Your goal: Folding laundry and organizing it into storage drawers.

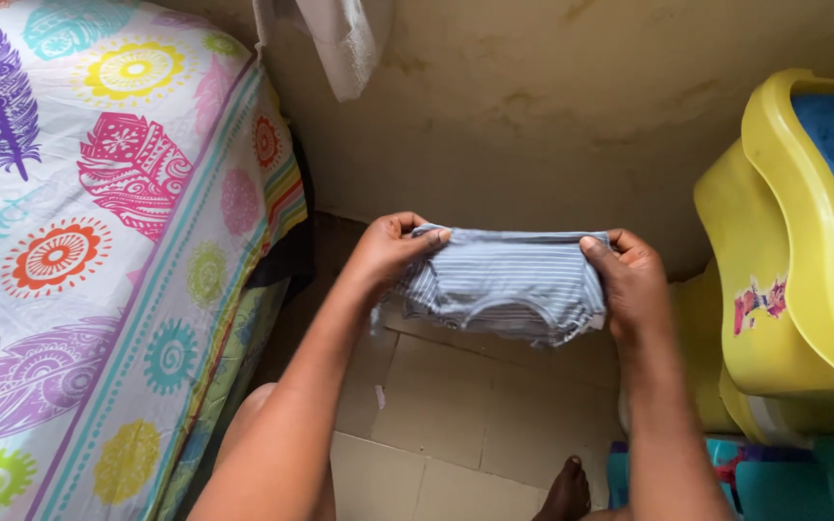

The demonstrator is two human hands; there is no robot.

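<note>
I've got both hands up in front of me w/ a small folded garment (506, 286) stretched between them, held in the air above the tiled floor (436, 425), roughly level w/ the bottom of the wall (533, 116). My left hand (390, 253) is closed on the left end, thumb on the front face near the top edge, fingers curled behind. My right hand (629, 282) is closed on the right end the same way, thumb pressed onto the top right corner.

To do this fold well, I'd judge it needs even tension from both sides so the top edge stays straight, and thumbs kept near the corners so the layers don't slide apart. The lower edge sags and bunches a bit, esp. at the right, so I'd smooth that before pressing anything flat. Grip should stay light; it's soft fabric & creases easily.

The garment itself: grey-blue w/ thin pale stripes running across, several layers thick, top edge rolled over, a curved hem or opening showing low on the front. Looks small, prob. a child's piece, but I can't tell which kind.

Around me: bed w/ a bright patterned sheet (127, 193) on my left, yellow plastic tub (784, 289) on my right.
</note>
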